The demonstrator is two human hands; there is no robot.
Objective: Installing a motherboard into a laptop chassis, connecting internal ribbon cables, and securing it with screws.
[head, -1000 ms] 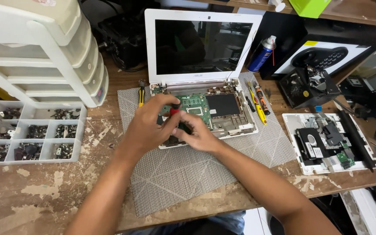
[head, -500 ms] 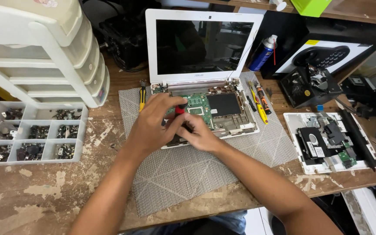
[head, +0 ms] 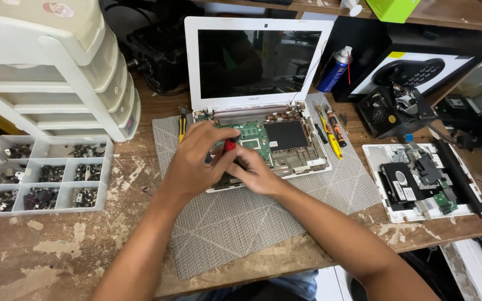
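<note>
Red-handled screwdriver (head: 229, 146) sits gripped by left hand (head: 196, 161) fingers over the opened laptop (head: 263, 139). Right hand (head: 255, 174) fingers curl closed just beside it, on the laptop's near edge.

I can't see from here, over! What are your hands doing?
Both hands on opened white laptop. Left hand holds red-handled screwdriver; right hand steadies beside it. Tip hidden. Loose tools lie right of laptop, apart.

The red-handled screwdriver (head: 229, 146) now shows more plainly between the fingers (head: 218, 135) of both hands, the left hand (head: 193, 161) shifted slightly lower-left over the opened laptop (head: 299, 159).
</note>
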